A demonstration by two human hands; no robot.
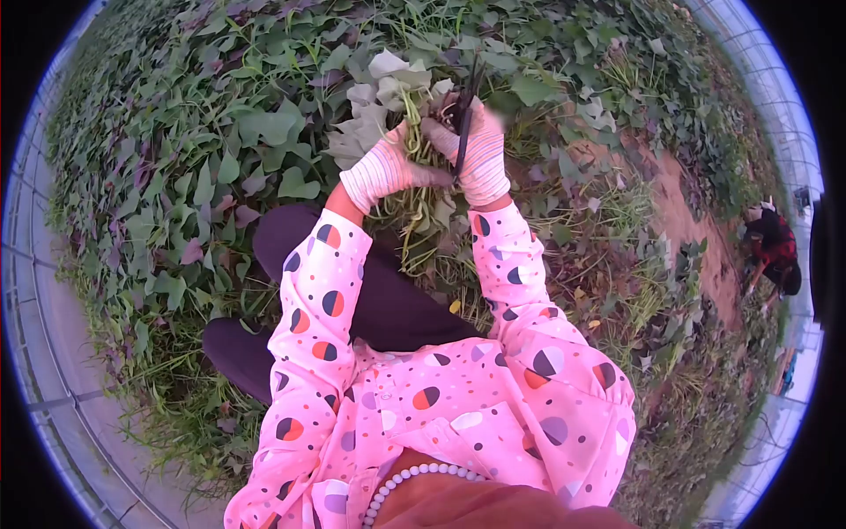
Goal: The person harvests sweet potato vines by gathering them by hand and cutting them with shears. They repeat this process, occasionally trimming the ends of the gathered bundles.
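Note:
My left hand (392,165), in a pale striped glove, is closed around a bunch of leafy vine stems (412,123). Pale leaf undersides fan out above it, and loose stems hang below the fingers. Close beside it on the right, my right hand (481,150) wears a matching glove and grips a pair of dark scissors (464,132). The blades point up and away from me; how far apart they stand is hard to make out. The fingers of the right hand also lie against the bunch, partly hidden by stems.
Dense green and purplish heart-shaped foliage (229,132) spreads ahead and to the left. Cut stems and a strip of bare soil (683,207) lie to the right. Another person (775,247) is at the far right. My folded legs (401,304) are beneath my arms.

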